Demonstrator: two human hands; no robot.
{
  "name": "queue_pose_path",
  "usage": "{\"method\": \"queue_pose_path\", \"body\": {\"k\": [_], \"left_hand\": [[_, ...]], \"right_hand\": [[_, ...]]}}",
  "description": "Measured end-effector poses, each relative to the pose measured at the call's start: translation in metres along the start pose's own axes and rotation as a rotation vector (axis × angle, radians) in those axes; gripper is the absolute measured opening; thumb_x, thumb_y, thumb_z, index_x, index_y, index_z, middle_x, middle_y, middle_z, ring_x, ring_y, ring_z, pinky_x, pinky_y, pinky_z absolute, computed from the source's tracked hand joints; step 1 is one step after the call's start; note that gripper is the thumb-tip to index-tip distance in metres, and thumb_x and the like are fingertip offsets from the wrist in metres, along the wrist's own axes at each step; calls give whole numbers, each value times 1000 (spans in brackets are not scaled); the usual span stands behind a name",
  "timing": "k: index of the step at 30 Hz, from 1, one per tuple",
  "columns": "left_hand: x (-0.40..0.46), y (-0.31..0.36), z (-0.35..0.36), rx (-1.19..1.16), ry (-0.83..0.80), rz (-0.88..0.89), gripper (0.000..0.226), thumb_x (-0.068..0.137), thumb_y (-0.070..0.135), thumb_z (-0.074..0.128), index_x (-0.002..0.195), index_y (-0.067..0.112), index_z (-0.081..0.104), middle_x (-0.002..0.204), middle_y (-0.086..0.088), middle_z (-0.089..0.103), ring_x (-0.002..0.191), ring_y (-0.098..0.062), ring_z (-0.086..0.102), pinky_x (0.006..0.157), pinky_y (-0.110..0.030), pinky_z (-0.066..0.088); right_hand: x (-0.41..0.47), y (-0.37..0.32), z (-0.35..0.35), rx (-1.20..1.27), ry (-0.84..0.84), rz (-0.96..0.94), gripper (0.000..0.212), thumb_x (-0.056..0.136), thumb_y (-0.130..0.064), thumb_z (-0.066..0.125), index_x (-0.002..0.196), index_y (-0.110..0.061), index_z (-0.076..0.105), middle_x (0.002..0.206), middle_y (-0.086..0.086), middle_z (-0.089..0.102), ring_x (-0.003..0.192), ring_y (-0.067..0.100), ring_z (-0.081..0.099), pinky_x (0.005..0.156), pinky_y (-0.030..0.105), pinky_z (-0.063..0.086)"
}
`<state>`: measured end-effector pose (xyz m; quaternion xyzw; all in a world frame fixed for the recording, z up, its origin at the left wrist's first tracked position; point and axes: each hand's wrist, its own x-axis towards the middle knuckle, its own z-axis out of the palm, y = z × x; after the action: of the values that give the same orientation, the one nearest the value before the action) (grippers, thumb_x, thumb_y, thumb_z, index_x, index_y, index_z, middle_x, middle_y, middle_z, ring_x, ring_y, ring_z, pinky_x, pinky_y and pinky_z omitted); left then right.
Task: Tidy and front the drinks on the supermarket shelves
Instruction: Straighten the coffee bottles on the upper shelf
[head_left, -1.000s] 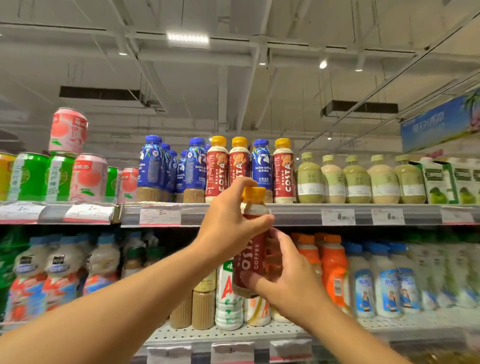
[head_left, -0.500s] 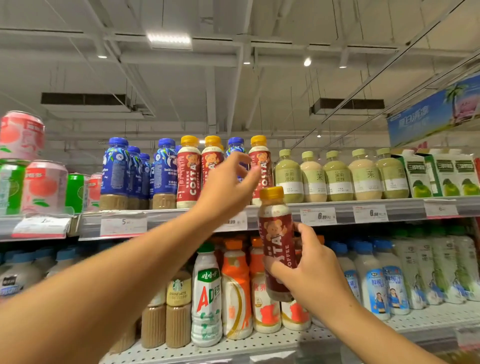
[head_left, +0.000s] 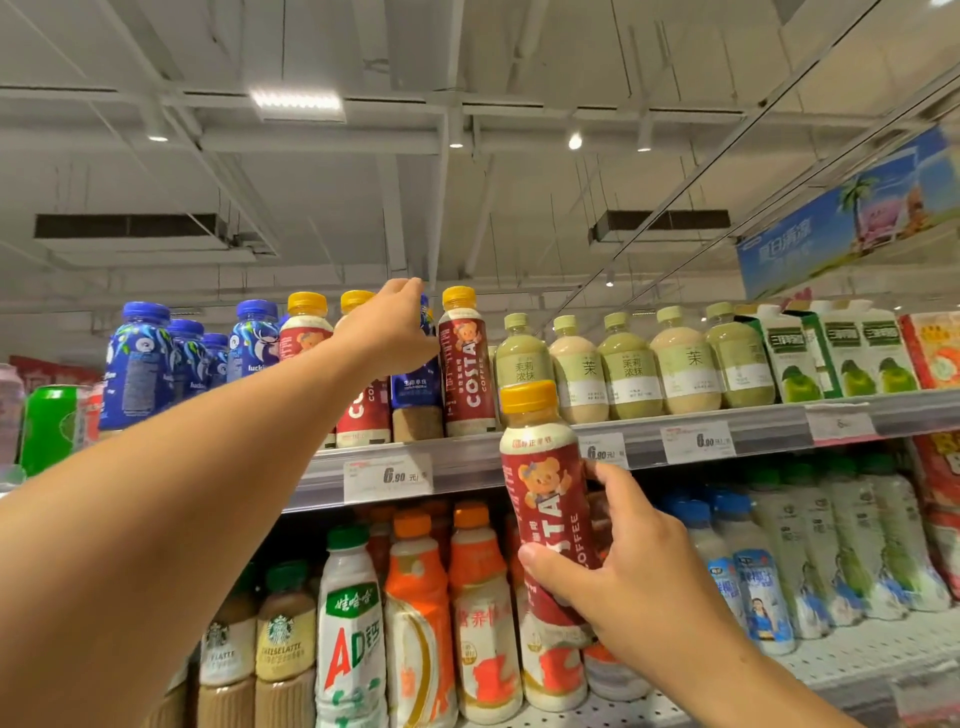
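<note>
We have our right hand (head_left: 631, 566) wrapped around a red Costa coffee bottle (head_left: 550, 506), thumb across the label and fingers behind it, held upright in front of the upper shelf edge (head_left: 769, 434) and not resting on anything. Our left hand (head_left: 387, 332) is up among the top-shelf row, on the blue bottle (head_left: 415, 387) that stands between two shelved Costa bottles; the fingers curl toward it, but they are hidden behind the hand, so we cannot tell whether that grip is clenched on the bottle or only touching it.

We judge the main risk to be at the top shelf. The blue bottle is wedged tight between its neighbours, and the Costa bottle on its right (head_left: 465, 364) stands at the very front edge. If we pull the blue one out at an angle or too fast, it could drag that neighbour forward and tip it off the shelf. Our left forearm also crosses in front of the other Costa bottles (head_left: 306, 325) to the left, so a careless sweep could knock them.

The bottle in the right hand is held low on its body, so it is top-heavy. Pushing it one-handed into a gap that is too narrow could topple the pale green tea bottles (head_left: 522, 358) just to the right.
</note>
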<state>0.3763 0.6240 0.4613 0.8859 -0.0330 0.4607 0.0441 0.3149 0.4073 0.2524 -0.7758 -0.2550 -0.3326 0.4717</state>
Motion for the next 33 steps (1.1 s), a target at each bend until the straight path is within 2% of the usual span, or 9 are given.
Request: {"method": "queue_pose_path", "body": {"k": [3,6,9,11,13,18,25,29,33], "left_hand": [[6,2,3,26,-27,-41,79,85,32,69,148,15,24,151,-7,28,121,-30,48,82,-43,56],[5,2,2,95,12,-27,70,82,36,73,137,13,38,141,-8,32,106,-27,51,69,-38,55],[1,2,-3,174,116,37,64,79,39,76,128,12,45,130,-10,39,93,-26,51,63,-39,47],[-2,3,-5,160,154,47,68,77,39,78,128,14,41,128,-13,40,96,-30,54,64,-40,50],[-7,4,-6,104,161,51,71,77,38,78,131,18,36,127,-15,41,99,-33,56,69,-41,54],[-23,7,-4,-203,166,106,64,82,22,74,130,21,32,120,-16,53,90,-26,53,65,-34,49],[-69,-8,-27,-568,327,193,62,81,12,75,128,29,37,118,5,52,93,-16,59,70,-15,45],[-88,-32,-63,-619,318,191,59,79,17,77,120,34,40,103,22,52,82,-7,62,60,-9,46],[-101,-64,-87,-609,288,130,58,78,20,78,119,37,40,98,18,54,79,-6,62,57,-12,44]], "right_hand": [[1,3,-4,5,9,-18,58,56,-71,63,96,-81,22,96,-38,59,84,-19,56,65,13,48],[-1,6,-6,0,18,-47,60,59,-69,66,97,-82,22,101,-50,49,87,-20,55,64,12,46],[-2,9,-3,19,24,-38,58,61,-64,69,97,-79,26,99,-44,55,84,-16,59,66,16,51],[-3,10,-1,25,31,-25,58,60,-64,69,98,-78,27,96,-38,59,85,-15,59,68,17,52],[-3,10,2,25,35,-18,59,59,-64,69,99,-76,29,94,-36,60,86,-16,58,68,15,51],[-6,11,7,33,42,-3,51,64,-57,75,98,-67,39,95,-33,62,85,-16,59,67,14,49],[8,-12,19,39,93,-30,44,73,-47,75,107,-50,47,96,-21,65,84,-9,61,70,19,50],[50,-49,28,20,180,-151,36,78,-44,72,107,-38,52,104,-12,62,91,1,59,72,22,48],[101,-88,46,-17,217,-189,34,80,-40,74,104,-28,54,98,-8,60,86,7,58,64,20,42]]}}
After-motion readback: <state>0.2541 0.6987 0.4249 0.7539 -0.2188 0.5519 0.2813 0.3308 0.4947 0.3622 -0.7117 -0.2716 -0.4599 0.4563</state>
